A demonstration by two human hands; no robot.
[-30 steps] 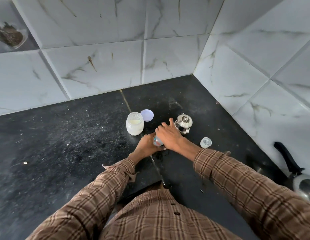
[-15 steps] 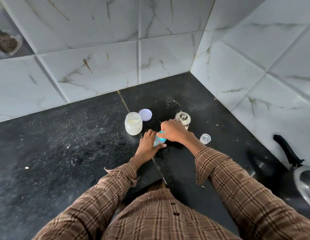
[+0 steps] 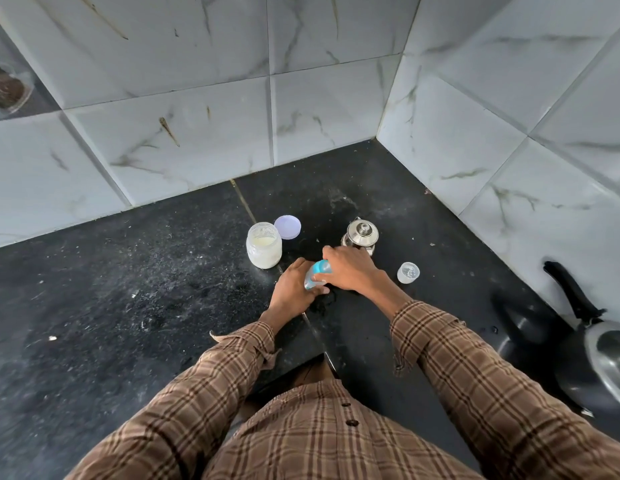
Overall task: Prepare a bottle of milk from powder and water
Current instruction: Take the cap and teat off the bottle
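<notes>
Both hands on small bottle (image 3: 317,273): left hand (image 3: 293,287) grips base, right hand (image 3: 352,268) curls over blue top, apparently twisting. Steady base; turn squarely, avoid spills.

one jar (image 3: 264,249), one bottle (image 3: 318,273) (tilted), two lids (image 3: 287,227) (image 3: 408,272).

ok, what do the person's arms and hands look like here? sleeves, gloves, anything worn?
Both arms wear long sleeves of a brown and tan plaid shirt, left sleeve and right sleeve, with buttoned cuffs at the wrists. The left cuff flares open slightly. The same shirt shows dark buttons down the front. The left hand and right hand are bare: no gloves, and no rings or watch visible.
</notes>
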